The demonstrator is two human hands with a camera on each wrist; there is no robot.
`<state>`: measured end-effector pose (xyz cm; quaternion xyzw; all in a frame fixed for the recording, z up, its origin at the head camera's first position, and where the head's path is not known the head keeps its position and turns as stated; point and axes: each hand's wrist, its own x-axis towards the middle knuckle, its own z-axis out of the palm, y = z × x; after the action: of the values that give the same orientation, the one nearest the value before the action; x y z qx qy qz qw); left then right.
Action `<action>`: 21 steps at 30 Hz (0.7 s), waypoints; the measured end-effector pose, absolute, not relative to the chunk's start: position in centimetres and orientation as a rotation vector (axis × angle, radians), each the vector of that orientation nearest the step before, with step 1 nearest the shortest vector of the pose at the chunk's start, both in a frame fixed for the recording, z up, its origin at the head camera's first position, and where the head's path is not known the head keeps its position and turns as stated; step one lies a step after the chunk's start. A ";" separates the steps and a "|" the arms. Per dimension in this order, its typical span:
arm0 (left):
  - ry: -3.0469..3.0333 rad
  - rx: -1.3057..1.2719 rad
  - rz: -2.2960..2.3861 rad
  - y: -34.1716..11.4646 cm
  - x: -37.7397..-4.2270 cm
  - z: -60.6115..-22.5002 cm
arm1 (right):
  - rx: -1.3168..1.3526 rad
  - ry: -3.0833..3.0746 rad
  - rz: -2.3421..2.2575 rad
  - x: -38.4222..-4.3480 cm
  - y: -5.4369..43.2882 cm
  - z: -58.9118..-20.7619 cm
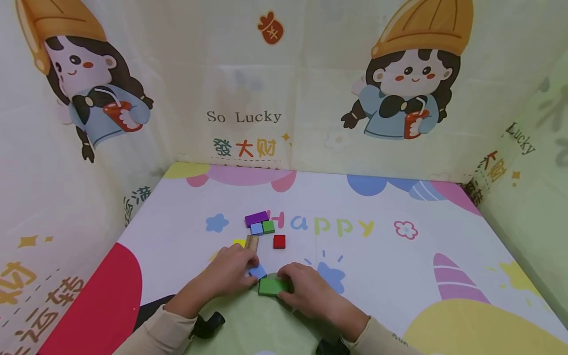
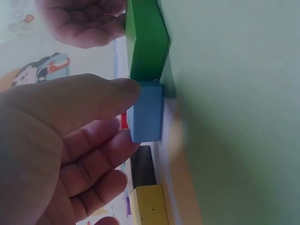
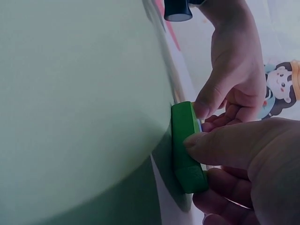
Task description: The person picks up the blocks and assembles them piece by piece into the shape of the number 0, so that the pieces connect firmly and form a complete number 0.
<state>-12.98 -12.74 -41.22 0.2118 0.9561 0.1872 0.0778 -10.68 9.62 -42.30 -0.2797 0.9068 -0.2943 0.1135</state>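
Observation:
My left hand (image 1: pixel 226 270) pinches a light blue block (image 2: pixel 148 115) between thumb and fingers. A long green block (image 1: pixel 268 287) lies end to end with it, touching in the left wrist view. My right hand (image 1: pixel 308 286) grips that green block, thumb on its near face in the right wrist view and fingers behind. Just beyond my left hand lie a brown wooden block (image 1: pixel 252 242) and a yellow block (image 1: pixel 238 242), partly hidden.
Farther back, a purple block (image 1: pixel 256 219) touches a small blue block (image 1: pixel 257 229) and a small green block (image 1: pixel 268 227). A red block (image 1: pixel 279 241) sits apart to their right. Printed cloth walls (image 1: pixel 319 113) enclose the patterned tabletop (image 1: pixel 377 266).

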 end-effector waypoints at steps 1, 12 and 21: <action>2.864 0.635 0.562 -12.8 -13.0 -41.2 | -0.823 2.662 -0.864 -10.7 9.6 -42.3; 2.879 0.638 0.542 -13.0 -12.8 -41.3 | -0.864 2.672 -0.865 -10.5 9.4 -42.6; 2.873 0.705 0.574 -13.2 -12.6 -41.3 | -0.846 2.666 -0.861 -10.3 9.3 -42.6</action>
<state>-12.58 -13.24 -41.26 0.2335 0.9514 0.1901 0.0642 -10.25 9.25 -42.58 -0.2875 0.9057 -0.2926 0.1073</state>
